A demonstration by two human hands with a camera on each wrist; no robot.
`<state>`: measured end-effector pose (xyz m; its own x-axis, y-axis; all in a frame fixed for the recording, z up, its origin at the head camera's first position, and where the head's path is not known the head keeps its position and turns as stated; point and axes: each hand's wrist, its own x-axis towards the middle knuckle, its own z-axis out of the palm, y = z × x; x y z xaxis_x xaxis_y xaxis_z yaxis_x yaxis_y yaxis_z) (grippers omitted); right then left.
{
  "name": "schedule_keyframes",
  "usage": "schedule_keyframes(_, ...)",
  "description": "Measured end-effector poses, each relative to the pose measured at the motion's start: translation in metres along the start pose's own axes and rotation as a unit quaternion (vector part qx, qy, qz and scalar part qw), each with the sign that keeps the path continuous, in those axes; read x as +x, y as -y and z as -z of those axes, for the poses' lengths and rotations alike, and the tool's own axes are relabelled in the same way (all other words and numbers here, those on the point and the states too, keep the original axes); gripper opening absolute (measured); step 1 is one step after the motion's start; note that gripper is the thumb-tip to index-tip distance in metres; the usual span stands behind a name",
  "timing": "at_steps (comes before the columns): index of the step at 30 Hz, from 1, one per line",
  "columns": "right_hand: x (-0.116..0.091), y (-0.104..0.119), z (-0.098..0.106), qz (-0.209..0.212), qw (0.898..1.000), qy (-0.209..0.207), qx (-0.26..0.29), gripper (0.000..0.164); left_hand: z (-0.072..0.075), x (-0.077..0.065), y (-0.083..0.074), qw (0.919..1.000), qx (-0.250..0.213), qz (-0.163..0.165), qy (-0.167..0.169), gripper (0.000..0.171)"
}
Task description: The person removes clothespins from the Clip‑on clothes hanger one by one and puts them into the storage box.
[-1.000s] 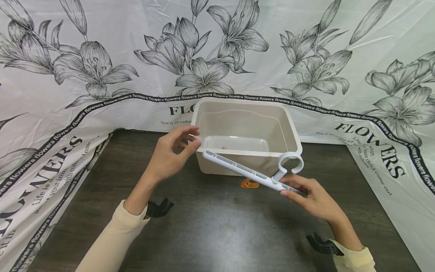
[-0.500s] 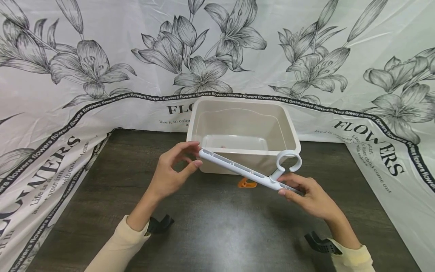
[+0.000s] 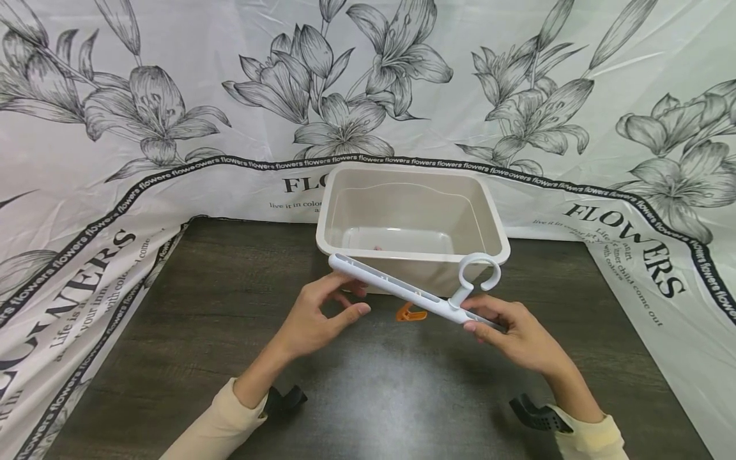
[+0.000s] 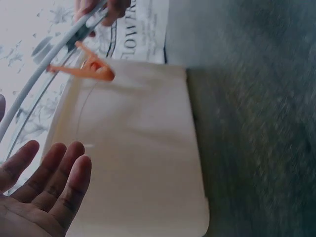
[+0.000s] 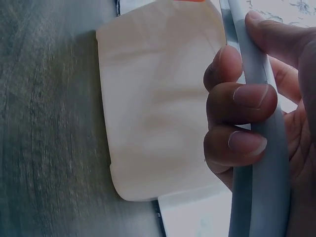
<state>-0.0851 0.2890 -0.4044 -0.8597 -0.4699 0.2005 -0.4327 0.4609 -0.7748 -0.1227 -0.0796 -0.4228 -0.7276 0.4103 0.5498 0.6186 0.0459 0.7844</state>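
Note:
My right hand (image 3: 512,329) grips one arm of a pale grey-white plastic clothes hanger (image 3: 397,287), its fingers curled round the bar in the right wrist view. The hanger slants across the front of a bin, its round hook (image 3: 493,281) pointing up. An orange clip (image 3: 411,313) hangs beneath the bar, its two legs spread in the left wrist view. Below the hanger's free end is my left hand (image 3: 322,319), holding nothing, with fingers apart and partly hidden behind the bar. In the left wrist view, the left fingers (image 4: 74,182) extend loosely beside the hanger.
The beige plastic bin (image 3: 414,257) stands at the back of the dark wood table (image 3: 368,409), with a small reddish thing (image 3: 377,248) on its floor. A white flower-printed cloth (image 3: 259,89) hangs behind and along both sides.
My left hand has moved down and right, from beside the bin's rim to below the hanger's free end. The hanger and clip have shifted slightly left with my right hand.

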Motion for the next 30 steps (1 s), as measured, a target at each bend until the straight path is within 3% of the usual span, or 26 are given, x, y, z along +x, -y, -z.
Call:
schedule_keyframes(7, 0.002, 0.004, -0.005, 0.001, 1.0, 0.004, 0.008, 0.031, -0.017, -0.002, -0.002, 0.9994, 0.004, 0.009, 0.034, 0.044)
schedule_keyframes(16, 0.004, 0.009, -0.009, 0.005, 1.0, 0.002, 0.007, 0.029, -0.033, -0.001, -0.005, 0.9945, 0.003, 0.063, 0.084, 0.046)
schedule_keyframes(30, 0.011, 0.012, -0.014, 0.006, 1.0, 0.005, 0.012, 0.028, -0.043, 0.003, -0.007, 0.9917, -0.001, 0.093, 0.089, 0.035)
